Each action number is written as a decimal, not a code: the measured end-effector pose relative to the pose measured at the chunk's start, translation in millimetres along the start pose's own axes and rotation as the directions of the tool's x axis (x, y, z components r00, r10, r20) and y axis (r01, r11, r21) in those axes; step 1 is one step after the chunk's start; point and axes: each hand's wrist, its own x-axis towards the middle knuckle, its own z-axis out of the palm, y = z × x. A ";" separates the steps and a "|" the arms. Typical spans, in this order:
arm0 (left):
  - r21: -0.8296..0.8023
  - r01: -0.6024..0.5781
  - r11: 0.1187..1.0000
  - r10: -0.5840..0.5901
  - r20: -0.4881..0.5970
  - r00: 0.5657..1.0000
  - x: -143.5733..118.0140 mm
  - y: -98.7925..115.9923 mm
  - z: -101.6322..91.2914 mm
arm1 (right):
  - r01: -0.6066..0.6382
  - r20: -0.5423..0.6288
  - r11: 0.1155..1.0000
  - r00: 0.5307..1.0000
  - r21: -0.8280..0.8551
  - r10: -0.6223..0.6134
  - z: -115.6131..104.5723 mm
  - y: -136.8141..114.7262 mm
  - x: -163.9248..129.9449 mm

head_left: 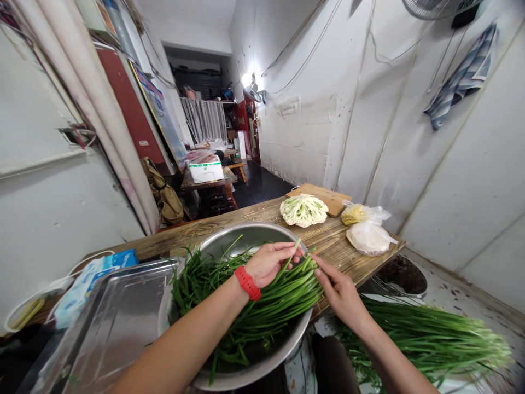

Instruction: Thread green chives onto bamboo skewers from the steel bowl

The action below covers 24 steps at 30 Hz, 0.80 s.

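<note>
My left hand (271,265), with a red band on its wrist, is closed in a pinch on thin green garlic chives (287,261). It is above a large metal bowl (301,334) heaped with a bunch of garlic chives (270,306), whose pale cut ends point right, toward the rim. My right hand (339,293) is at those ends. Its index finger and thumb are apart, and the fingertips are at or just beside the stalks; contact is hard to make out.
On the wooden table (262,212) are a cauliflower (304,210), a cutting board (322,197) and bagged food (369,238). More chives (426,334) lie low at right, by a dark-filled bin (400,276). A metal tray (123,323) and a blue-white packet (92,284) are at left.
</note>
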 end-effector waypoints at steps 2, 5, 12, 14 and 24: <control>0.019 -0.014 1.000 0.014 -0.005 1.000 0.4 0.1 -0.4 | 0.004 0.012 1.000 1.000 0.005 -0.004 0.1 1.1 -0.1; 0.043 -0.006 0.999 0.007 -0.022 1.000 0.7 0.6 -0.6 | 0.007 0.017 1.000 1.000 0.015 -0.008 0.5 3.1 -0.7; 0.145 -0.059 0.988 0.060 0.000 0.998 -1.0 1.4 0.9 | 0.008 -0.008 1.000 1.000 0.017 -0.008 1.2 3.2 -1.6; 0.160 -0.065 0.985 0.066 0.002 0.998 -0.8 0.7 0.7 | 0.000 -0.003 1.000 1.000 0.022 0.000 1.4 2.5 -1.4; 0.274 -0.135 0.952 0.133 0.024 0.991 -1.3 -4.8 5.2 | -0.020 0.004 0.999 1.000 0.029 0.019 2.1 6.3 -4.1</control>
